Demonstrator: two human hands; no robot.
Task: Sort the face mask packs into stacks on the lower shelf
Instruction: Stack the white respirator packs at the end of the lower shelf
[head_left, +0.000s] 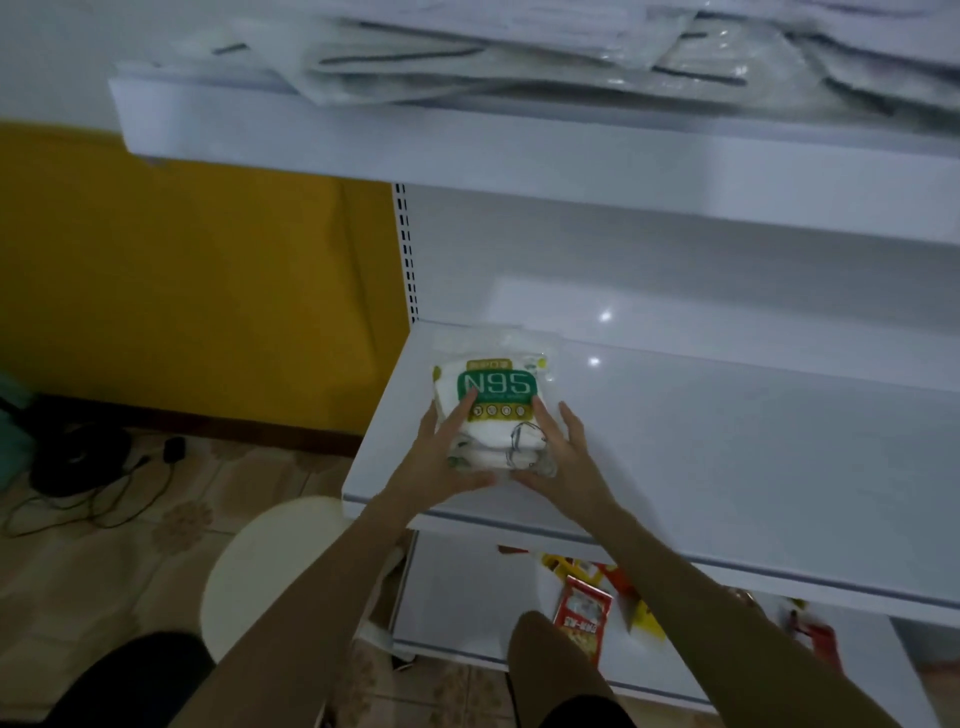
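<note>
Nearest to us, below the lower shelf (727, 441), our forearms reach up past a white round stool (270, 561) standing left of that shelf's front edge. They also pass the bottom shelf (457, 597) underneath it, where red and yellow packets (582, 613) lie loose.

Our left hand (447, 457) and right hand (561, 457) meet at the lower shelf's front left corner, on the stack of face mask packs (493, 410). The left hand lies flat on the stack's top with fingers straight, the forefinger reaching the green N95 label (496, 383) and the thumb against the front edge. The right hand is spread wide: its forefinger rests on the top pack beside the label, its thumb touches the stack's front, and its outer fingers fan out over the bare shelf. Neither hand curls round anything.

The stack sits on the lower shelf, close to its left edge. Above the lower shelf, farthest from us, the upper shelf (519, 156) carries a loose heap of clear mask packs (519, 67).
</note>
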